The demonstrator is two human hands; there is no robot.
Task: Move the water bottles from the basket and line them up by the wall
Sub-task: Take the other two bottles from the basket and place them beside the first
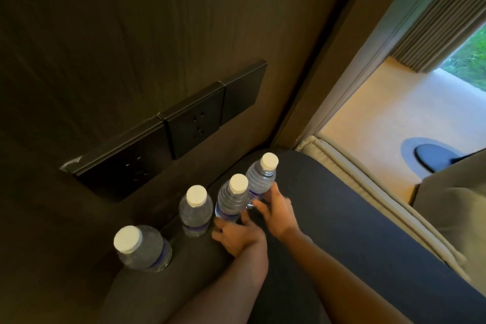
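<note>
Several clear water bottles with white caps stand in a row on a dark tabletop [328, 218] along the brown wall [131, 34]. The nearest bottle [142, 250] stands at the left, a second bottle [196, 209] beyond it. My left hand [236, 237] grips the base of the third bottle [232, 198]. My right hand [276, 210] holds the lower part of the farthest bottle [261, 179]. Both held bottles are upright. No basket is in view.
Black socket panels [184, 123] are set in the wall just above the bottles. A beige cushion edge [368, 189] borders the tabletop on the right. Beyond it lie a pale floor, a dark round base [434, 158] and a curtain [434, 21].
</note>
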